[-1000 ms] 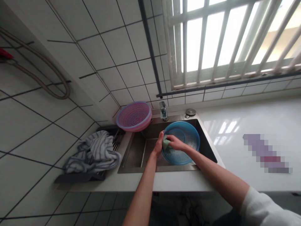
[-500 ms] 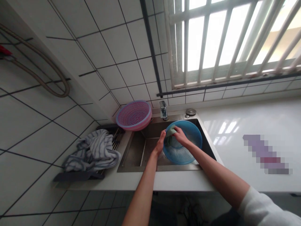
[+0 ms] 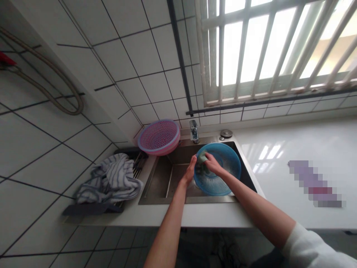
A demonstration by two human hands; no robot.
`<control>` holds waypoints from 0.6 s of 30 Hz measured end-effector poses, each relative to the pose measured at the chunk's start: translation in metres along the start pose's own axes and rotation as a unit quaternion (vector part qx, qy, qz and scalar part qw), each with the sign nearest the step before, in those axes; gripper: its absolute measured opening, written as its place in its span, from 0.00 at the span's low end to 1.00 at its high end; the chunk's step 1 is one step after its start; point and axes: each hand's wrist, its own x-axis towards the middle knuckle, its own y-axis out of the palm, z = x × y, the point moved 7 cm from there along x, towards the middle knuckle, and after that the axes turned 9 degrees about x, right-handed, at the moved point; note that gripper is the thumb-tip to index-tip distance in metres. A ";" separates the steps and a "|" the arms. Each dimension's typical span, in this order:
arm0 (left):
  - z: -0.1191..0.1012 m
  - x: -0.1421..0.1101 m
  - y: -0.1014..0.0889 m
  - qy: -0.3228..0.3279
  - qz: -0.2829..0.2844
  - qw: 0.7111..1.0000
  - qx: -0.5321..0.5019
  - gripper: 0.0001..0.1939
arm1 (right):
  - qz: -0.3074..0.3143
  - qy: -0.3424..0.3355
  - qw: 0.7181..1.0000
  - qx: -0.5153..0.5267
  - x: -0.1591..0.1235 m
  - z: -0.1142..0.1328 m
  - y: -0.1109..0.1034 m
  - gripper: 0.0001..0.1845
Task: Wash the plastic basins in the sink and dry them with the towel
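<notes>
A blue plastic strainer basket (image 3: pixel 223 171) is tilted over the steel sink (image 3: pixel 161 178). My left hand (image 3: pixel 190 170) grips its left rim, fingers closed on the edge. My right hand (image 3: pixel 212 165) is inside the basket near that same rim, closed on a green sponge (image 3: pixel 202 158) pressed against the mesh.
A pink strainer basket (image 3: pixel 159 137) sits at the sink's back left corner, beside the tap (image 3: pixel 193 131). A striped cloth (image 3: pixel 110 179) lies on a dark drying rack at the left. White counter (image 3: pixel 281 156) stretches right; a barred window stands above.
The sponge in my right hand moved from lower on the rim up to the basket's top left, then slightly down inside. The basket tipped a little and shifted right.
</notes>
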 end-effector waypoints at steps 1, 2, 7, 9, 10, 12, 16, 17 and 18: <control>0.001 0.000 -0.003 -0.001 -0.013 1.000 0.015 0.36 | 0.048 0.020 0.999 -0.009 -0.003 -0.007 0.009 0.14; 0.001 0.000 -0.007 -0.001 -0.025 0.999 0.032 0.36 | 0.097 0.042 0.994 -0.019 -0.006 -0.013 0.019 0.13; 0.002 0.001 -0.008 0.018 -0.009 0.998 0.064 0.35 | 0.062 0.003 0.995 -0.083 -0.004 -0.009 0.009 0.15; 0.002 0.003 -0.004 0.026 0.011 0.998 0.059 0.35 | -0.013 -0.024 0.994 -0.105 0.000 -0.002 -0.007 0.16; 0.003 0.003 -0.003 0.029 0.015 0.998 0.056 0.35 | -0.021 -0.026 0.993 -0.110 0.000 -0.002 -0.009 0.16; 0.004 0.005 -0.005 0.031 0.004 0.998 0.052 0.36 | 0.027 -0.009 0.994 -0.109 -0.002 -0.009 0.000 0.15; 0.006 0.004 -0.014 0.015 -0.029 0.998 0.054 0.34 | 0.143 0.023 0.984 -0.103 -0.009 -0.022 0.023 0.14; 0.005 0.003 -0.013 0.014 -0.024 0.998 0.049 0.34 | 0.123 0.010 0.987 -0.101 -0.007 -0.019 0.019 0.14; 0.005 0.003 -0.011 0.015 -0.016 0.999 0.043 0.33 | 0.080 -0.010 0.992 -0.098 -0.003 -0.013 0.011 0.14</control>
